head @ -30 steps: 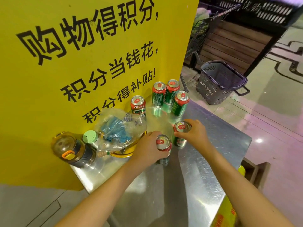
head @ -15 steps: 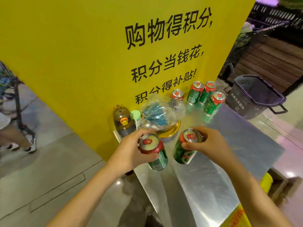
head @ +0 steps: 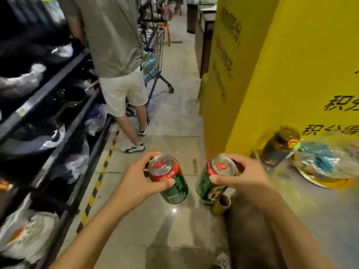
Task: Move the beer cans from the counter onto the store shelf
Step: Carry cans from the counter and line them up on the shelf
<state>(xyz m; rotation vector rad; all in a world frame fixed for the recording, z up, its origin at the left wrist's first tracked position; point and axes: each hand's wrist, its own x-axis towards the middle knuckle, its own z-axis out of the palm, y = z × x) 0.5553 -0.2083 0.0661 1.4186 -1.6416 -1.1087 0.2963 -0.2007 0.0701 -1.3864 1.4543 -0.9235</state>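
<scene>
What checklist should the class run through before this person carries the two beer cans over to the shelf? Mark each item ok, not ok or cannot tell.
1. Left hand grips left can near the top: ok.
2. Right hand grips right can near the top: ok.
3. Both cans lifted off the counter: ok.
4. Cans unopened: cannot tell.
5. Aisle clear: not ok, a person with a cart stands ahead.
6. Free slot on the shelf: cannot tell, blurred.
</scene>
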